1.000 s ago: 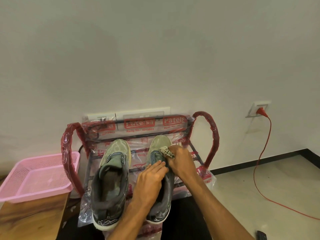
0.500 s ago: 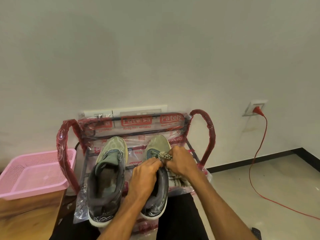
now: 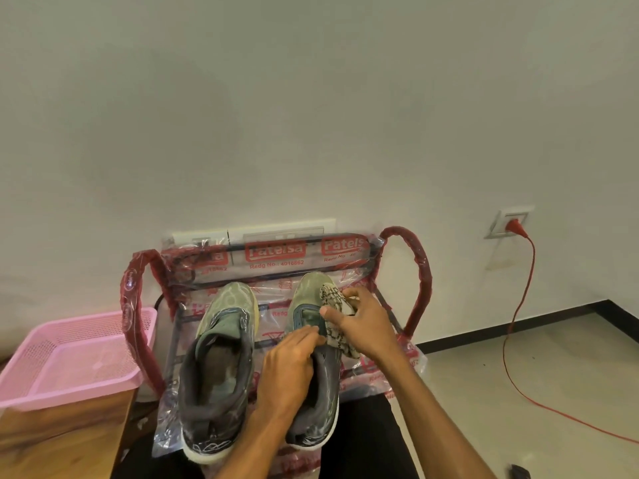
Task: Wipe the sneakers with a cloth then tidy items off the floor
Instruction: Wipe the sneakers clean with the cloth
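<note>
Two grey-green sneakers stand side by side, toes toward the wall, on a plastic-wrapped metal rack (image 3: 420, 271). The left sneaker (image 3: 221, 361) is untouched. My left hand (image 3: 288, 371) lies flat on the right sneaker (image 3: 311, 292), pressing down around its opening. My right hand (image 3: 361, 323) grips a patterned white-and-black cloth (image 3: 332, 299) and holds it against the right side of that sneaker's toe. Much of the right sneaker is hidden under both hands.
A pink mesh basket (image 3: 69, 344) sits on a wooden surface (image 3: 58, 440) at the left. A red cable (image 3: 518, 312) runs from a wall socket (image 3: 510, 223) across the tiled floor at the right. A small dark object (image 3: 520, 471) lies on the floor at the bottom right.
My right hand has slid the cloth forward from the sneaker's tongue toward the right side of its toe. My left hand has stayed on the sneaker. The head view has shifted slightly.
</note>
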Demonstrator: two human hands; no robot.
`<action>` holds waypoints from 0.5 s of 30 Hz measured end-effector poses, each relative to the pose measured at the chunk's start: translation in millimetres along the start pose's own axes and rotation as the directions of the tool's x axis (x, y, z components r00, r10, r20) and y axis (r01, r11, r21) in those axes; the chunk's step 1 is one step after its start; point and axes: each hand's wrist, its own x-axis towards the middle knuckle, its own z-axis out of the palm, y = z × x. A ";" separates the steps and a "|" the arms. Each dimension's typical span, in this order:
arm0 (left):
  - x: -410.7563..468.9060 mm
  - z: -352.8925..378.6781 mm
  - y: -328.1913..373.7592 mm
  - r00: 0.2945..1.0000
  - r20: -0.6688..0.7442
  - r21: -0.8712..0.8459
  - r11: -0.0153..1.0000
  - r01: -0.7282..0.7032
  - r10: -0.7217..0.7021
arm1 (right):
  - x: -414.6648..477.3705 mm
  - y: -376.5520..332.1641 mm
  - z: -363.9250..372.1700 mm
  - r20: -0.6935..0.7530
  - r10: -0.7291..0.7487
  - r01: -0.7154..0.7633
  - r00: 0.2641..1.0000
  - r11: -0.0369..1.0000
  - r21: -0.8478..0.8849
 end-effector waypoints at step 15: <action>1.1 -5.8 4.1 0.999 0.033 -0.059 0.998 -0.023 0.025 | 5.5 32.4 20.0 0.054 -0.173 0.181 0.983 0.925 -0.334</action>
